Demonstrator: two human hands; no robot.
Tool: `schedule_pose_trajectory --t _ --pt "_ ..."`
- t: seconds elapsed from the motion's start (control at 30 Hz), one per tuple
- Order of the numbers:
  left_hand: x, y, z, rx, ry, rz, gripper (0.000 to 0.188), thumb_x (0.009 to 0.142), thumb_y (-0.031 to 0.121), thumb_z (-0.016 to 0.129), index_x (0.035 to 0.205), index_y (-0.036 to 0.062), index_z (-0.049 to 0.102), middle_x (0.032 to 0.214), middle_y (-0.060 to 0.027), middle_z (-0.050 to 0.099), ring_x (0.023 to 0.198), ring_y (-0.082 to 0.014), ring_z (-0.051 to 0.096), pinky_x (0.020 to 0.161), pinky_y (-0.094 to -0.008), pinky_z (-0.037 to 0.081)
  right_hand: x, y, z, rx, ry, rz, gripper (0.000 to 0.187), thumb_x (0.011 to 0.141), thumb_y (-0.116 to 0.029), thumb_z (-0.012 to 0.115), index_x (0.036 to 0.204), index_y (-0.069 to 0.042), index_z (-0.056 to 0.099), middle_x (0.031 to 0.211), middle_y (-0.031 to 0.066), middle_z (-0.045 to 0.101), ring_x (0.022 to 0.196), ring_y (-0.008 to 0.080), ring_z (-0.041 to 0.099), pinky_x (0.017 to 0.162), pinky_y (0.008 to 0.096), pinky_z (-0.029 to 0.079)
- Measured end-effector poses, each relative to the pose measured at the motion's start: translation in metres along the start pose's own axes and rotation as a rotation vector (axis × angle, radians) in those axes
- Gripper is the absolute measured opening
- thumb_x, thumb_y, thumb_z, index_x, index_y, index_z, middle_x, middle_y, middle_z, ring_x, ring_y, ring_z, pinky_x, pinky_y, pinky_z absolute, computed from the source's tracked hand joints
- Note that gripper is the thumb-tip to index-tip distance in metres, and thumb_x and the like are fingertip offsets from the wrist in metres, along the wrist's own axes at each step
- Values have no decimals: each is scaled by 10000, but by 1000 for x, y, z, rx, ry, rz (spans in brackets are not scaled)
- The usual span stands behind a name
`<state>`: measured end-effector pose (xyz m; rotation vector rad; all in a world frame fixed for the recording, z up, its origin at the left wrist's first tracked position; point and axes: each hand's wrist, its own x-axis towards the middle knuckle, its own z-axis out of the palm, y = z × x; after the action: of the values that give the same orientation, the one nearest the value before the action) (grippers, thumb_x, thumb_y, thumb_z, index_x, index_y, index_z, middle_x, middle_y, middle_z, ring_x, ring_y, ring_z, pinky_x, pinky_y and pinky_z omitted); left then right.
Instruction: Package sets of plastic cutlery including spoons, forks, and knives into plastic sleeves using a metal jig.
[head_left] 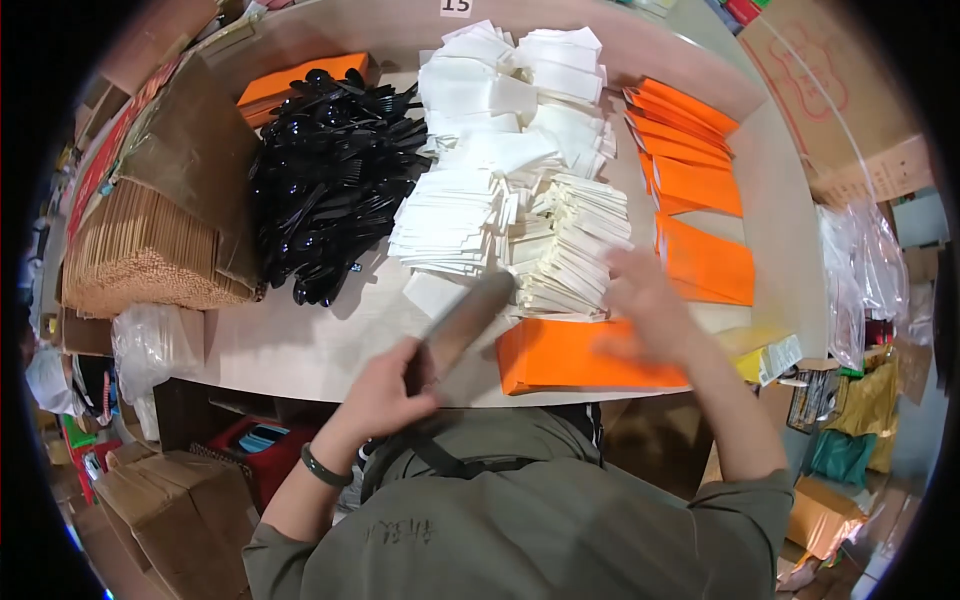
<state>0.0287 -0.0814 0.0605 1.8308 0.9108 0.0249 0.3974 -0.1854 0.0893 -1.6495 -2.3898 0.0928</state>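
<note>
Large cardboard box point(800, 115) at upper right; below it, clear plastic bags point(848, 290), then a teal bag point(838, 457). At lower left, a brown carton point(190, 510), with crumpled clear plastic point(152, 345) higher up.

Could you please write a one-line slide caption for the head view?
Left hand gripping a blurred long item, right hand near an orange stack, before black cutlery and white paper piles.

blurred right hand point(648, 305), blurred long brown item point(466, 325) in left hand point(385, 390)

Table point(250, 350): cutlery point(335, 180), napkins point(490, 95), orange packets point(700, 185)
</note>
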Motion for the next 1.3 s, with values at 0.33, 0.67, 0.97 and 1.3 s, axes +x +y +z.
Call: schedule_pose_trajectory --t 0.33,0.67,0.97,1.3 --pt "11 13 26 -75 -101 -9 440 708 87 695 1122 13 565 920 -139 641 832 -276 646 769 -359 517 29 -105 32 259 -37 297 351 837 -353 746 892 -15 665 1055 219 625 990 386 604 790 462 493" --pt "-10 -34 20 395 182 152 684 653 95 788 1286 65 530 999 -142 642 910 -352 641 786 -415 532 42 -107 57 410 -201 677 204 846 -225 612 786 -31 626 729 157 656 713 363 646 642 471 506" --pt "30 6 -22 561 221 572 922 652 367 882 1413 64 459 1370 -178 499 1264 -369 485 1046 -484 410 59 -95 64 464 160 498 106 839 -167 637 832 -63 622 770 140 642 753 349 645 677 455 516" --pt "158 46 -78 934 74 508 1039 603 287 902 1476 62 385 1460 -180 440 1386 -383 381 1209 -462 251 36 -16 48 309 -19 773 300 783 -239 776 922 -14 634 912 158 650 894 354 627 780 431 500"
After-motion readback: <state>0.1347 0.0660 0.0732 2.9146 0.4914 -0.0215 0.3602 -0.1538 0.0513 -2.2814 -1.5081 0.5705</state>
